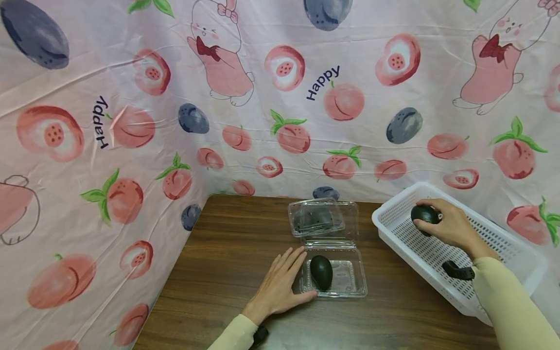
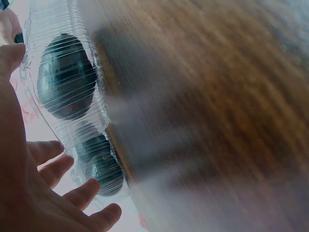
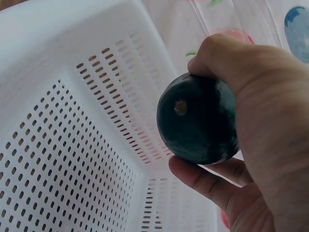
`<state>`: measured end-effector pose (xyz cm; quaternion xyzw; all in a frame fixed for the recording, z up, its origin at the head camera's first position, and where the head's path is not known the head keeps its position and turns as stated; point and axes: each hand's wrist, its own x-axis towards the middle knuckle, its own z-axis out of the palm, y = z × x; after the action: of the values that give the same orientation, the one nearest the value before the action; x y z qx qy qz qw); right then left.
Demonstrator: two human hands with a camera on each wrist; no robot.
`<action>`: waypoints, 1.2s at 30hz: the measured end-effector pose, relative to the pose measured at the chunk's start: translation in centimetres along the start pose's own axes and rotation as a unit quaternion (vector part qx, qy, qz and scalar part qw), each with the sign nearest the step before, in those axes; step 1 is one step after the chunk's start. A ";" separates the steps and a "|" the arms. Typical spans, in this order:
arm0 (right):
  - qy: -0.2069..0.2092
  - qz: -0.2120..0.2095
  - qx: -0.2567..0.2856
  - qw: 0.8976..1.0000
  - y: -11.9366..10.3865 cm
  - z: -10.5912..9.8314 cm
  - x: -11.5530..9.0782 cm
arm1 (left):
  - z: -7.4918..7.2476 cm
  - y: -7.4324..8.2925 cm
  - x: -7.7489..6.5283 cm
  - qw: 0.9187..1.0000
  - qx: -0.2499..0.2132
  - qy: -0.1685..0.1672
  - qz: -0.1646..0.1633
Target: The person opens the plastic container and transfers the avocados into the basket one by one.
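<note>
Over the white basket (image 1: 400, 211), the head view shows your right hand (image 1: 448, 228) grasping a dark fruit (image 1: 422, 214), curled round its sides, likely so the smooth skin won't slip. Your left hand (image 1: 282, 287), fingers extended, lies by the clear box (image 1: 343, 277), perhaps to steady it; a second fruit (image 1: 321, 272) sits to its left, leaving space beside. From the left wrist, those fingers look spread, gripping nothing. From the right wrist, the held fruit's stem scar (image 3: 180, 108) shows uncovered between thumb and fingers.
</note>
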<state>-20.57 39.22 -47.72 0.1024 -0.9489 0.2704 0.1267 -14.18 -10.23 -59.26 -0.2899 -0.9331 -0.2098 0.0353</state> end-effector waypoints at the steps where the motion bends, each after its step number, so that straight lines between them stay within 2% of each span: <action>1: 0.000 0.002 0.000 1.000 0.1 0.0 0.0 | 0.0 0.0 0.0 1.000 0.000 0.000 -0.001; 7: -0.009 0.014 0.002 1.000 0.8 0.0 0.2 | -0.1 0.0 0.0 1.000 -0.001 -0.002 -0.002; 19: -0.073 0.067 -0.004 0.995 1.8 -0.3 0.7 | -0.1 0.0 -0.1 1.000 0.004 0.001 0.001; 25: -0.091 0.075 -0.016 0.993 2.0 -0.3 0.9 | -0.2 0.2 -0.2 1.000 0.002 -0.009 -0.003; 36: -0.100 0.075 -0.011 0.992 2.7 0.0 1.3 | -0.3 0.2 -0.3 1.000 0.003 -0.010 -0.006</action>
<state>-22.50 41.28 -48.66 0.0555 -0.9647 0.2570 0.0120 -13.90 -10.38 -58.96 -0.2867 -0.9357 -0.2041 0.0260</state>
